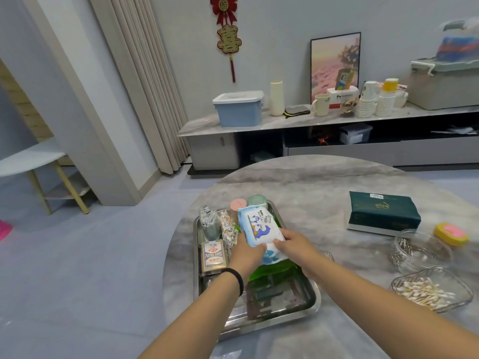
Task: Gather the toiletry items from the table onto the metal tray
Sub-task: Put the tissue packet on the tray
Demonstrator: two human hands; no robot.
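The baby wipes pack [259,226] is hovering over the metal tray [308,304], both the left hand [247,251] and right hand [294,246] gripping it. Several items are sitting there already; the tissue pack [383,213] is waiting on the counter [311,182].

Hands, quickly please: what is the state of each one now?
Left hand: grips the wet wipes pack over the metal tray.
Right hand: grips the same pack.
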